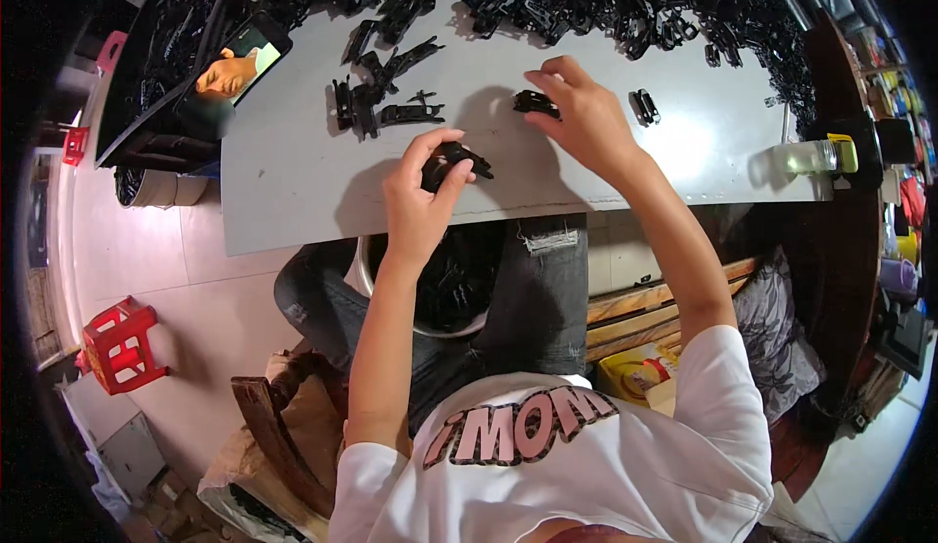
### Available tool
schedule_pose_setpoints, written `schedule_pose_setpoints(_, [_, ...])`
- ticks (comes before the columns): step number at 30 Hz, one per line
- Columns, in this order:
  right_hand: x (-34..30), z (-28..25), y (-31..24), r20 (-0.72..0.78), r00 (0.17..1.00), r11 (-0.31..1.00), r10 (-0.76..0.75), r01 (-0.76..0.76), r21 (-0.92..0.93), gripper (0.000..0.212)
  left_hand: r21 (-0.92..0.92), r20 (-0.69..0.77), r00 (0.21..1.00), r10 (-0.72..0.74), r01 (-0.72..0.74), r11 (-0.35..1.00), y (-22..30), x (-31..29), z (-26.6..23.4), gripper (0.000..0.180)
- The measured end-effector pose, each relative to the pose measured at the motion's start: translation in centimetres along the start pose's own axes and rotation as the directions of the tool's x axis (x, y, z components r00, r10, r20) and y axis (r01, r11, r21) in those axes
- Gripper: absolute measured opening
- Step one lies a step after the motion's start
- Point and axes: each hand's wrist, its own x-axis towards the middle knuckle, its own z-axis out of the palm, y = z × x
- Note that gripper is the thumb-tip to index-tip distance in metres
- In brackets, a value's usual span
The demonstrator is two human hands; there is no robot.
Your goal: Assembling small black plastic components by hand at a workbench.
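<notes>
White shirt bears pink lettering; left hand clasps a black part; right hand surrounds another part, grip's closure unclear.

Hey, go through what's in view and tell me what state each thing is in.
Left hand: closed on a black part
Right hand: curved around a small black piece, grip unclear
Phone: screen lit
Lone piece: lying on the tabletop
Heap of black pieces: loosely piled
Bucket: dark pieces inside
Jeans: torn at right knee
</notes>
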Motion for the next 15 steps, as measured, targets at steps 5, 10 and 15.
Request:
schedule_pose_setpoints(5, [0.4,0.2,1.1,0.090,0.990,0.994,0.109,-0.111,0.010,0.029,-0.034,0.000,1.000,-0.006,0.006,0.999,0.0,0.0,0.0,0.028])
schedule_pose_setpoints(10, [0.7,0.4,0.6,0.092,0.991,0.995,0.100,-0.099,-0.008,0.026,0.012,-0.007,1.000,0.010,-0.010,1.000,0.2,0.0,0.0,0.027])
schedule_pose_setpoints(15, [0.9,0.7,0.1,0.081,0.995,0.995,0.063,-0.057,-0.077,0.026,0.070,0.042,0.999,0.026,-0.029,0.997,0.0,0.1,-0.3,0.027])
